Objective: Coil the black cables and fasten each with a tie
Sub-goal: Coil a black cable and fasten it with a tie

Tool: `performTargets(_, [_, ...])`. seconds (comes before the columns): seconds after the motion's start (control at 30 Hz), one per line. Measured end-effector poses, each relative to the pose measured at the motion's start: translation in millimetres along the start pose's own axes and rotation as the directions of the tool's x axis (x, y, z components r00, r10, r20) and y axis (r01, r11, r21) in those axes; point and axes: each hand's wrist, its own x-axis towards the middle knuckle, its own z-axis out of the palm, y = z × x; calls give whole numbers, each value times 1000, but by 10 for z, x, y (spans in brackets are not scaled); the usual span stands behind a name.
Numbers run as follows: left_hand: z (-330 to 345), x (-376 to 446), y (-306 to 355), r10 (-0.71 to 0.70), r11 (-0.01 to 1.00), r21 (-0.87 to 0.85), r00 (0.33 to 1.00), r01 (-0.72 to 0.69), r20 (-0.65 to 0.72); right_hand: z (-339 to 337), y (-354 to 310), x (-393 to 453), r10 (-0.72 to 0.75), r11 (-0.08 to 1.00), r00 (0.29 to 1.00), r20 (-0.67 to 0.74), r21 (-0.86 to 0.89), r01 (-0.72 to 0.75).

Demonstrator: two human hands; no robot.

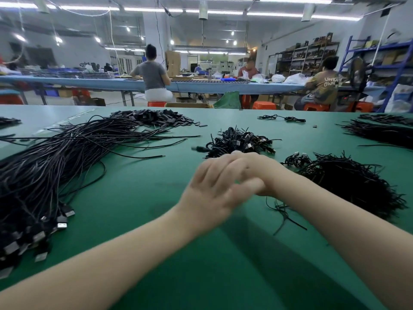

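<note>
Both of my hands meet over the middle of the green table (pixel 138 198), blurred. My left hand (pixel 212 193) lies with its back up and its fingers straight and slightly spread, holding nothing that I can see. My right hand (pixel 257 173) is partly hidden behind the left one; its fingers point away from me towards the pile of coiled cables (pixel 241 142), and whether they are curled round anything I cannot tell. That pile of finished, bundled black cables sits just beyond my fingertips, with plug ends sticking out of it. On my left a big sheaf of loose black cables (pixel 55 166) sweeps across the table, its USB plugs (pixel 61 220) gathered at the near end by my left forearm and its bare ends fanning out towards the centre. Beyond it, near the far edge, lies a heap of small flat black pieces (pixel 154 118). To the right of my right wrist is a thick mound of short black ties (pixel 348 182), a few stray ones lying on the table beside my forearm. More dark bundles (pixel 384 133) rest at the far right, and one single cable (pixel 281 118) lies alone near the far edge. Across the room people sit on orange stools (pixel 263 105) at a long blue bench (pixel 111 82), with shelving (pixel 306 57) behind them.
</note>
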Motion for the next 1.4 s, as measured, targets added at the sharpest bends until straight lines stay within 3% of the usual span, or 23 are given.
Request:
performTargets(0.03, [39,-92,-139,-34,990,133,999,35,-11,36,1,-6,-43,997,999,-19,-57,42])
performTargets(0.1, [89,-190,-348,-122,951,297,987,87,100,56,-27,-23,-130,972,990,-55,-204,116])
performTargets(0.27, [216,-232,-434,-168,950,303,937,71,308,38,-10,14,-264,883,964,32,-394,254])
performTargets(0.43, [208,-167,-432,-142,965,257,933,56,332,-10,14,-28,-322,845,940,114,-413,340])
performTargets(0.53, [211,-222,-425,-210,976,48,862,212,462,-90,45,-60,-443,613,885,143,-672,416])
performTargets(0.6, [246,-294,-484,-371,903,21,754,429,541,-250,126,-95,-492,477,866,88,-805,353])
performTargets(0.63, [272,-348,-531,-448,845,-3,712,535,541,-358,180,-140,-456,475,888,63,-826,303])
performTargets(0.7, [283,-413,-622,-587,658,-108,598,745,546,-563,302,-296,-304,620,946,116,-730,289])
performTargets(0.73, [291,-424,-646,-633,571,-150,549,807,546,-615,361,-391,-201,740,953,228,-601,301])
performTargets(0.8, [306,-423,-646,-659,510,-196,527,837,537,-575,433,-555,-106,905,889,445,-328,271])
performTargets(0.87, [315,-412,-609,-643,530,-208,549,822,534,-452,521,-659,-157,928,839,521,-213,306])
performTargets(0.97, [297,-418,-602,-626,532,-222,556,817,546,-382,577,-700,-230,945,837,496,-91,313])
performTargets(1.2, [288,-408,-597,-591,504,-216,516,837,621,-291,569,-656,-253,943,856,450,-83,322])
performTargets(1.3, [288,-404,-604,-587,451,-246,493,858,642,-264,608,-679,-217,972,899,379,1,234])
performTargets(1.4, [299,-412,-623,-573,443,-230,471,866,670,-281,611,-659,-175,985,876,450,77,157])
